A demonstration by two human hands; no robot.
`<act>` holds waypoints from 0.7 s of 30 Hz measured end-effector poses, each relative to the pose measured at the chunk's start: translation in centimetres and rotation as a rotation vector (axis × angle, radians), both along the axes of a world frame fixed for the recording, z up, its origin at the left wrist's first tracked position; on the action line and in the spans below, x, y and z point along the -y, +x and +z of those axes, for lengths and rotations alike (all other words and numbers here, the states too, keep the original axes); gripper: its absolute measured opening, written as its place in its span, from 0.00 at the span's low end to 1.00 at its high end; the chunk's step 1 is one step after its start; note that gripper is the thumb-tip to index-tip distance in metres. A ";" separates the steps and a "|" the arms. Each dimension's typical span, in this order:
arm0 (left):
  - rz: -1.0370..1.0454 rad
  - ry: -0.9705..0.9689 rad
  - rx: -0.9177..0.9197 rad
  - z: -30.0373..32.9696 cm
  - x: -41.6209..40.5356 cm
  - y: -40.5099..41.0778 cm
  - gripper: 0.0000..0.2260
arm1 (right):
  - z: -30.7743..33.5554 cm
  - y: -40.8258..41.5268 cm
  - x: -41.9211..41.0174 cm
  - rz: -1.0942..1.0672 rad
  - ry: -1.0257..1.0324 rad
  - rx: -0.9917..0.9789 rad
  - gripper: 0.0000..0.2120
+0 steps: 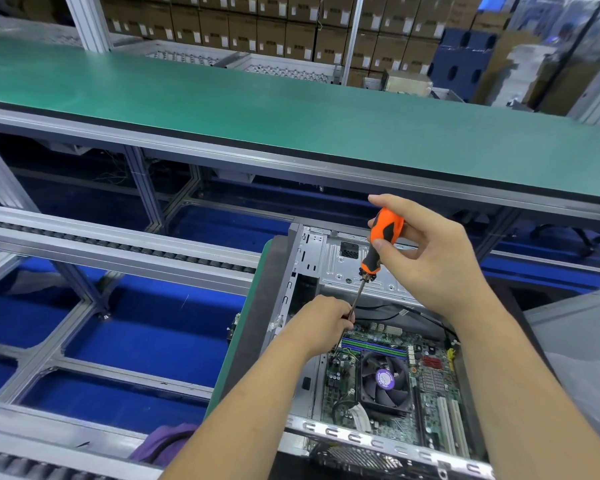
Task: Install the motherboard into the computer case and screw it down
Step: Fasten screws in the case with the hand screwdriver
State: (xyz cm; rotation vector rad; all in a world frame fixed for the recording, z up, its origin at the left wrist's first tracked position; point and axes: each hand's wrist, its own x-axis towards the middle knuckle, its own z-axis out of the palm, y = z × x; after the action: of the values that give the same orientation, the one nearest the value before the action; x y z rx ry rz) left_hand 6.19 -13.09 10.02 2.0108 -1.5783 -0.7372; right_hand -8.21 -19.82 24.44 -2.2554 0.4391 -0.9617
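We grip the screwdriver (378, 251) handle with our right hand (426, 258); its shaft slants down-left into our left hand (323, 322), whose fingers (347, 315) pinch it above the motherboard (388, 379).

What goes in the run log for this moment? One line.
right hand grips screwdriver | left hand steadies shaft | motherboard seated in case | screwing

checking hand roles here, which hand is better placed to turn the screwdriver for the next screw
Right. The right hand already grips the screwdriver by its orange handle, above the motherboard. The left hand is low at the shaft near the tip, its fingers placed to steady it, not turn it.
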 end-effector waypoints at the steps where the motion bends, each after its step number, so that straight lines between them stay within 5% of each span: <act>1: -0.005 0.000 0.007 0.0 0.0 0.0 0.07 | 0.0 0.0 0.0 0.000 0.006 0.004 0.26; 8: -0.015 0.016 0.004 0.2 -0.1 0.0 0.07 | 0.0 0.0 -0.1 -0.003 -0.009 0.008 0.30; 21: 0.011 0.000 0.013 -0.2 0.1 0.1 0.07 | 0.0 0.2 0.0 -0.031 -0.031 0.016 0.24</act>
State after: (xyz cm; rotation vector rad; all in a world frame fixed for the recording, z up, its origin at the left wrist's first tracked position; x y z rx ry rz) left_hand 6.28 -13.16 9.85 2.0271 -1.5729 -0.7214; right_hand -8.06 -19.84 24.41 -2.2736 0.4567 -1.0078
